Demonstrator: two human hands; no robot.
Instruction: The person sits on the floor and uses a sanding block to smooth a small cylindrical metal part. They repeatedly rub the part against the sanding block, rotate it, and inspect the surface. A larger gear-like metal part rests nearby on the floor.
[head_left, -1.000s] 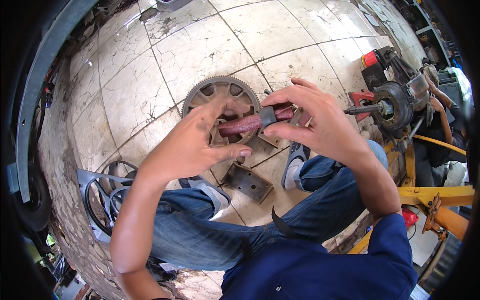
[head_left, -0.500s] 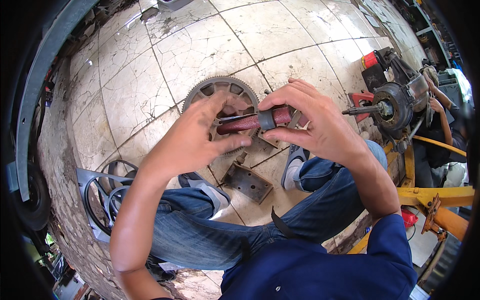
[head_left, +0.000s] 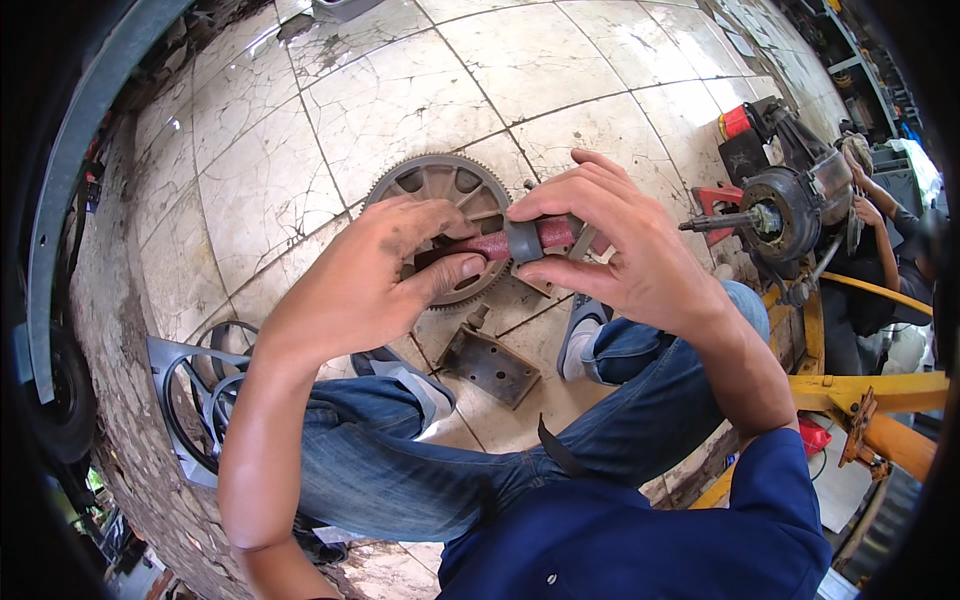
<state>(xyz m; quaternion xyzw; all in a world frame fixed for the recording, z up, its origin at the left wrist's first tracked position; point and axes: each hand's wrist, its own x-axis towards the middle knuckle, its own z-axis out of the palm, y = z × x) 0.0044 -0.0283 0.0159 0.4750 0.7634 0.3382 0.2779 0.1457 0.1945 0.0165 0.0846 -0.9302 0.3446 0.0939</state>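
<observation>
A rolled strip of dark red sandpaper runs through a short dark metal ring, held above the floor between my hands. My left hand is closed on the sandpaper's left end, thumb below and fingers above. Around the ring, my right hand curves its thumb and fingers, gripping it; part of the roll sticks out toward that palm. Below my hands lies a large toothed wheel with spokes, partly covered by my left hand. Nearer my feet rests a metal bracket with holes and a short stub.
To the right stands a greasy machine assembly with a protruding shaft, near a yellow frame. Another person's hands are beside it. A grey panel with round openings leans at my left. Cracked tiles cover the floor.
My left thumb and fingers have closed in on the sandpaper, covering more of its left end. The roll looks narrower there. My right hand stays around the ring.
</observation>
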